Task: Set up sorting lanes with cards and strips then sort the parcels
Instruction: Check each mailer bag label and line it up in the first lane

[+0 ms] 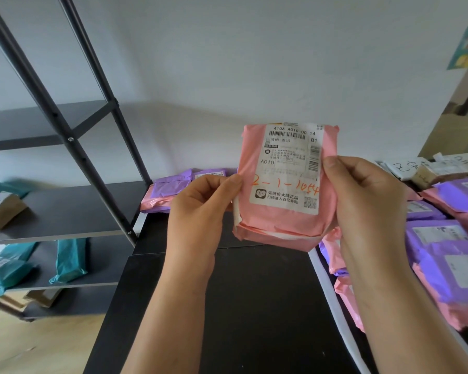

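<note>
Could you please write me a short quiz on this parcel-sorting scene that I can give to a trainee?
1. True or false: the left hand and the right hand both hold the pink parcel above the black table.
2. What colour are the plastic bags on the rack at the left? A purple, B teal, C pink.
3. Fill in: the large code printed at the left of the parcel's label reads ____.
Key: 1 true; 2 B; 3 A010.
</note>
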